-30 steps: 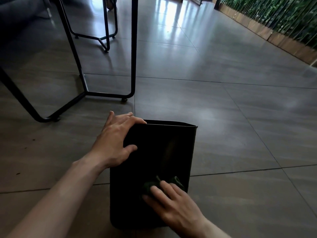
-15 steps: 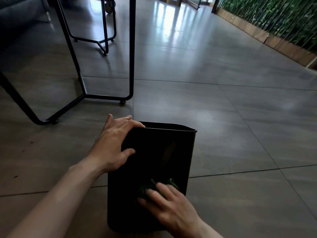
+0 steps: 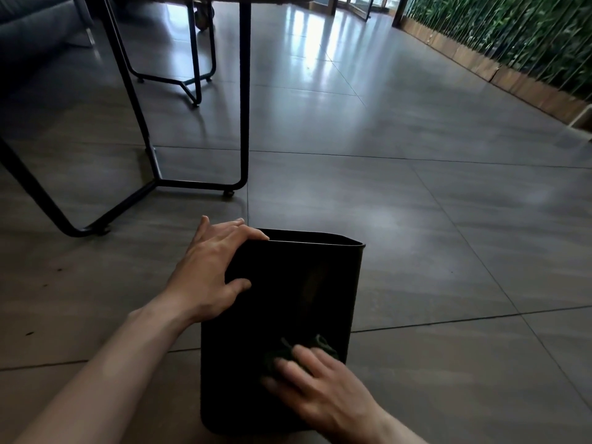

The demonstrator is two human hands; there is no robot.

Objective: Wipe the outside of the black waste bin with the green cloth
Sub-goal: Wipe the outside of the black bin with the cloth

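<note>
I have the black waste bin (image 3: pixel 288 302) standing upright on the tiled floor (image 3: pixel 448 251), close in front of me, with its near wall facing the camera. My left hand (image 3: pixel 208 270) holds the bin at its upper left corner: the fingers curl over the rim and the thumb presses on the near wall, so this grip is clenched on the bin. My right hand (image 3: pixel 320 386) lies low on the near wall with its fingers stretched out flat, pressing the green cloth (image 3: pixel 298 350) against the bin. This grip is released, not curled around the cloth; only a bunched part of the cloth shows above the fingertips.

The step in hand, as I judge it, is wiping the lower part of the near wall. To do it well I want to keep the palm flat so the cloth stays spread under it and does not roll out. I think long strokes from the rim down to the base, each one overlapping the last, cover the wall best. The left hand must hold firmly, because the bin looks light and a hard push could tip or slide it toward the table legs (image 3: pixel 243 123) behind. The other walls I cannot see, so I would turn the bin with the left hand to reach them.
</note>
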